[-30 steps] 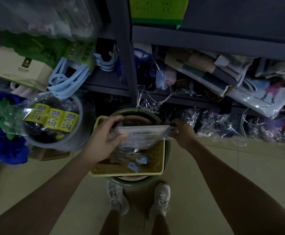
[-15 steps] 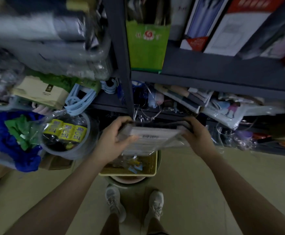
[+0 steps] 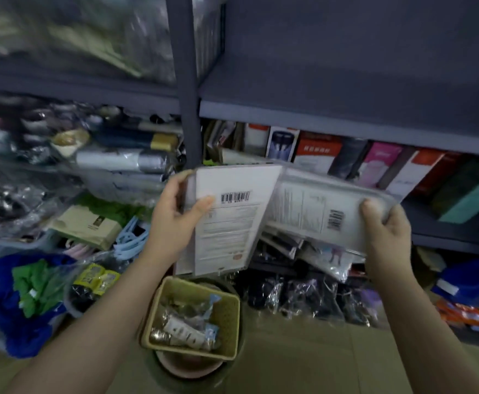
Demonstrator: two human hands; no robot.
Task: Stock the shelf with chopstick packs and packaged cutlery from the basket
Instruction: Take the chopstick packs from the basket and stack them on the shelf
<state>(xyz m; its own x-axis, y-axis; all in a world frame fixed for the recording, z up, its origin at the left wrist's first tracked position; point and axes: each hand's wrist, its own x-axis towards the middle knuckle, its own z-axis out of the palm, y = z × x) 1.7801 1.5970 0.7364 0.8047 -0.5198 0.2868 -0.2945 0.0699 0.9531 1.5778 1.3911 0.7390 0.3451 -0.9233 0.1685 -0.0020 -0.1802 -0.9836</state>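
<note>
My left hand [image 3: 175, 220] grips a flat clear-cased pack [image 3: 226, 223] with a white barcode label, held nearly upright. My right hand [image 3: 386, 234] holds a second, similar flat pack [image 3: 318, 211], tilted out to the right. The two packs touch along their inner edges in front of the dark grey shelf [image 3: 318, 118]. Below them on the floor stands the yellow-green basket [image 3: 229, 314], resting on a round stool, with several small wrapped cutlery packs [image 3: 187, 328] inside.
A grey upright post [image 3: 189, 95] divides the shelving. Boxed goods [image 3: 318, 155] line the shelf behind the packs. Wrapped rolls [image 3: 118, 160] fill the left shelf. A blue and green bundle [image 3: 24, 294] and blue hangers [image 3: 130, 237] sit lower left. Bagged items [image 3: 318, 294] lie on the floor right.
Both hands have lifted the packs up from the basket to shelf height and spread them apart into two separate packs. The view has tilted upward.
</note>
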